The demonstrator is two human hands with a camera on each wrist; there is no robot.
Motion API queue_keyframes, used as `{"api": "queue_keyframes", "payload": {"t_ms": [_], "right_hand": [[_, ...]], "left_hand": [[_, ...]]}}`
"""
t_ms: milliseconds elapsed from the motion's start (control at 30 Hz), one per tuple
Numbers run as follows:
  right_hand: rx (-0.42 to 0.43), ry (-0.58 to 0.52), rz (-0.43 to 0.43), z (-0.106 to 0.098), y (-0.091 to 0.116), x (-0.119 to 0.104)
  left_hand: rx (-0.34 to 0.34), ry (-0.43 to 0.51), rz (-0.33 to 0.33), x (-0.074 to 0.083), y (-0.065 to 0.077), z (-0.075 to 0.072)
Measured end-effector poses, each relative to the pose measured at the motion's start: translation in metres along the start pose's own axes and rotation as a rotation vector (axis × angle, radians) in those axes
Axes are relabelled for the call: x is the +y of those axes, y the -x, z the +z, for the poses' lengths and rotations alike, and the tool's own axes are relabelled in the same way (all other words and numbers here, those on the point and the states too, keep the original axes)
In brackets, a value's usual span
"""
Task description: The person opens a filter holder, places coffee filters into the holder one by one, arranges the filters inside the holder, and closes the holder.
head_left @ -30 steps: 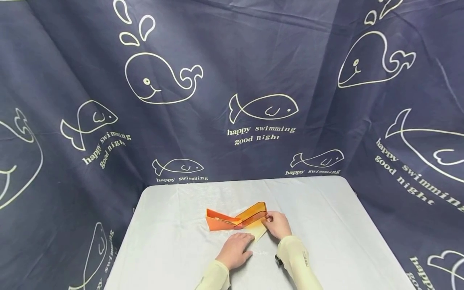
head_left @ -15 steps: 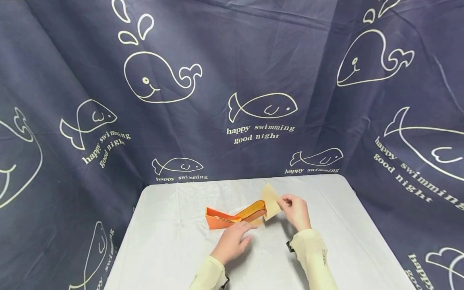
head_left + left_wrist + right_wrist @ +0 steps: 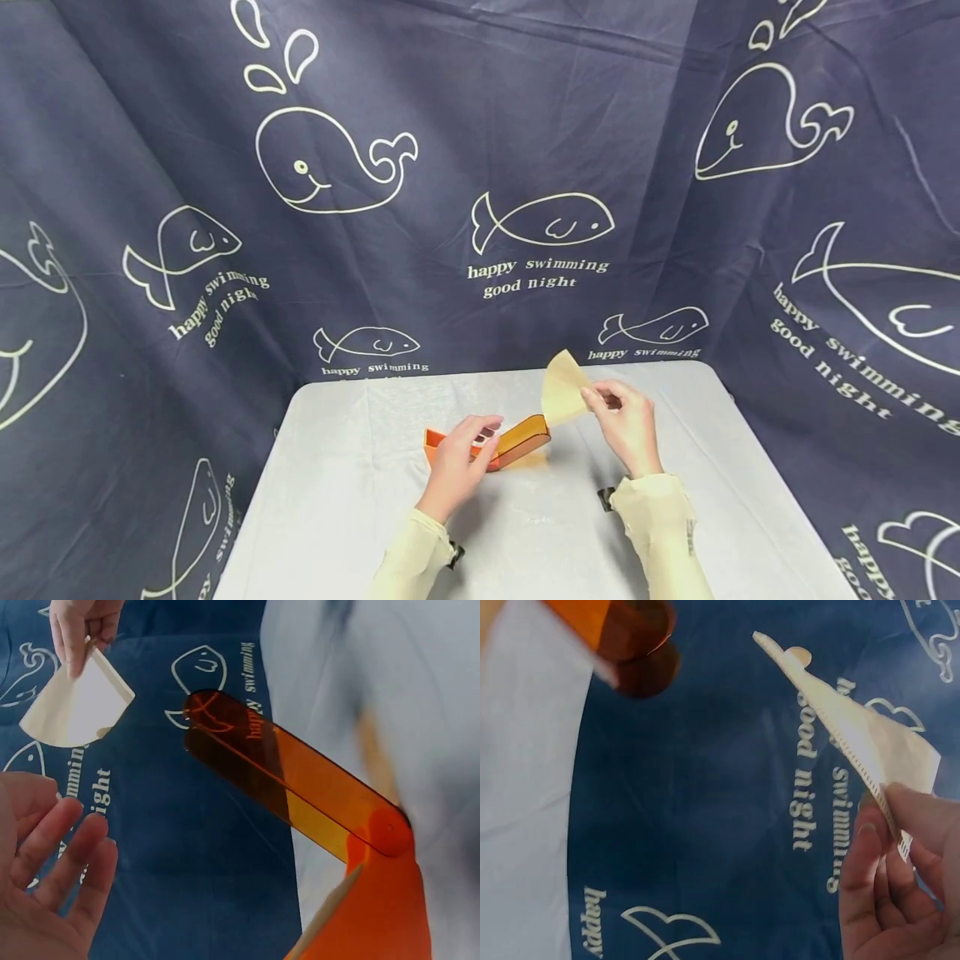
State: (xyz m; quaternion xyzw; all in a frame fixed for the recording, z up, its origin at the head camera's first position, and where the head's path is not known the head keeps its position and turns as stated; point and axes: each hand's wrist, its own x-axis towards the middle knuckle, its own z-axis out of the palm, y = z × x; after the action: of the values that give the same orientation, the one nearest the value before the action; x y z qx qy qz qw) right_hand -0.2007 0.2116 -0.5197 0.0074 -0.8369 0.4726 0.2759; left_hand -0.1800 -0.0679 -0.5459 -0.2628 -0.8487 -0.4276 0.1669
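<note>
My right hand (image 3: 626, 423) pinches a cream paper coffee filter (image 3: 564, 393) by its narrow end, raised over the back right of the table. Its wide edge fans out and its crimped seam shows in the right wrist view. My left hand (image 3: 452, 471) hovers at an orange box (image 3: 386, 915) with its fingers loosely spread and nothing between them. The box's translucent amber lid (image 3: 525, 440) is swung out to the right. A pale tan edge (image 3: 326, 911) shows inside the box. In the head view my left hand hides much of the box.
A white cloth covers the table (image 3: 337, 500), which has rounded far corners. Dark blue curtains (image 3: 540, 167) with whale and fish drawings hang behind it and on both sides. Amber light falls on the cloth beside the lid.
My right hand has lifted the coffee filter from in front of the amber lid up to the back right. My left hand has moved from the filter to over the orange box.
</note>
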Motion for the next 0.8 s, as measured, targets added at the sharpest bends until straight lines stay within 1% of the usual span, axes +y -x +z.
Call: {"api": "queue_keyframes", "payload": {"t_ms": [133, 267, 367, 467, 533, 633, 700, 800], "right_hand": [[-0.026, -0.052, -0.054, 0.005, 0.003, -0.012], [-0.074, -0.078, -0.107, 0.015, 0.007, -0.023], [-0.147, -0.085, -0.154, 0.025, 0.011, -0.032], [-0.222, -0.090, -0.188, 0.033, 0.015, -0.040], [-0.258, -0.095, -0.192, 0.037, 0.017, -0.043], [-0.265, -0.100, -0.177, 0.040, 0.019, -0.045], [-0.265, -0.117, -0.151, 0.040, 0.020, -0.044], [-0.264, -0.182, -0.093, 0.041, 0.021, -0.040]], "left_hand": [[0.025, 0.054, -0.066, -0.002, -0.007, -0.002], [0.014, 0.174, -0.125, -0.002, -0.016, 0.003], [0.007, 0.265, -0.175, -0.002, -0.024, 0.006], [0.013, 0.309, -0.222, -0.001, -0.029, 0.006], [0.019, 0.323, -0.246, 0.000, -0.030, 0.005], [0.013, 0.333, -0.268, 0.000, -0.029, 0.005], [0.024, 0.338, -0.271, 0.000, -0.028, 0.005], [0.049, 0.338, -0.284, 0.000, -0.028, 0.004]]}}
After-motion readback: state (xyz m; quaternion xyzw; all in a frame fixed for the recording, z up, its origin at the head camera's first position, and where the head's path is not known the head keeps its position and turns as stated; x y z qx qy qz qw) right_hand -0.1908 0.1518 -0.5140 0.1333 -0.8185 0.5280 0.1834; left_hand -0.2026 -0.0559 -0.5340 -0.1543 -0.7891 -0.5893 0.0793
